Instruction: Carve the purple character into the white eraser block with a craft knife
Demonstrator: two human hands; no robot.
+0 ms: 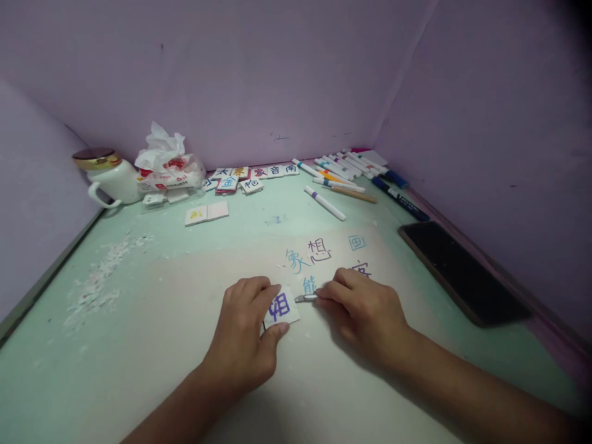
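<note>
My left hand [250,330] presses a small white square tile [292,313] against the table, thumb at its near edge and fingers over its left side. A purple character, 姐, is drawn on the tile. From the right, my right hand [365,314] grips a slim craft knife [306,298], most of its handle hidden by the fingers. The blade tip points left and lies close to the tile's right edge; whether it touches, I cannot tell. Around the knife, blue and purple characters [319,250] are drawn on a pale sheet or tabletop.
White shavings [104,277] lie scattered at the left. Lettered tiles [227,183] line the back, near a bag of tissues [169,176] and a white mug [121,182]. Two joined tiles [217,211] sit nearer. Several markers [326,203] and a phone [457,271] occupy the right.
</note>
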